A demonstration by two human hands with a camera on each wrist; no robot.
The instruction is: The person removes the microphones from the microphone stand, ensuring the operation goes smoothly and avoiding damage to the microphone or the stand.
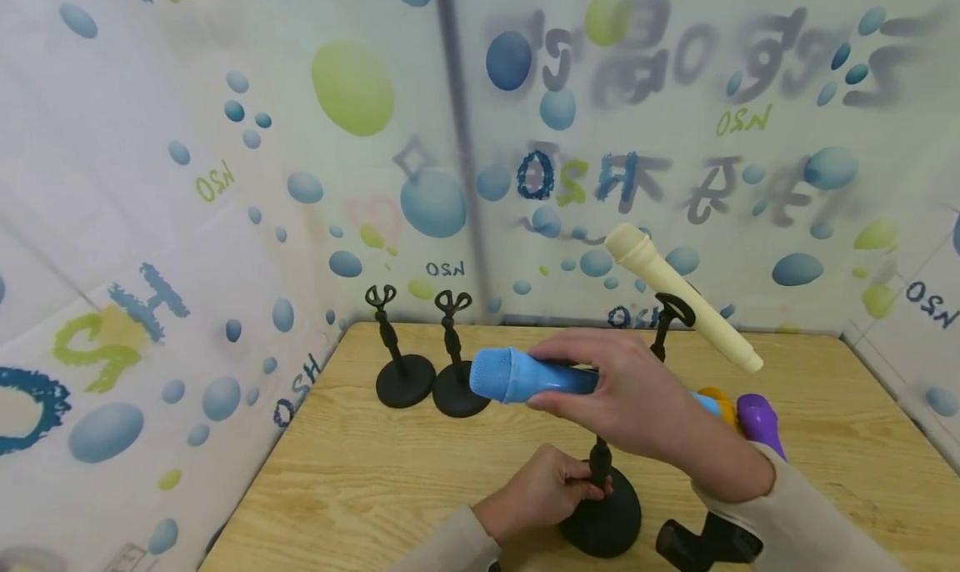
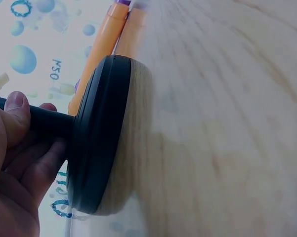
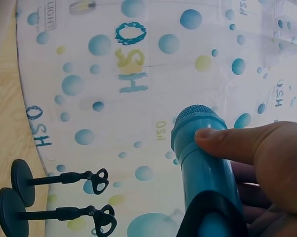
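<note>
My right hand [image 1: 637, 397] grips a blue microphone [image 1: 498, 374] by its body, its mesh head pointing left. In the right wrist view, the thumb lies along the microphone [image 3: 200, 160] just below the head. A black clip [image 3: 210, 202] wraps the handle lower down. Below, my left hand [image 1: 546, 489] pinches the pole of a black microphone stand near its round base [image 1: 603, 526]. The left wrist view shows thumb and fingers around that pole, with the base [image 2: 101, 138] on or close over the tabletop. My right hand and forearm hide part of the stand in the head view.
Two black stands with bare clips [image 1: 405, 380] [image 1: 453, 301] stand at the back left. Behind my right hand, a cream microphone [image 1: 686, 297] slants in another stand's clip [image 1: 675, 309]. A purple microphone [image 1: 759, 422] and an orange one [image 1: 718, 405] lie right. A patterned sheet [image 1: 360, 180] surrounds the wooden table [image 1: 360, 489].
</note>
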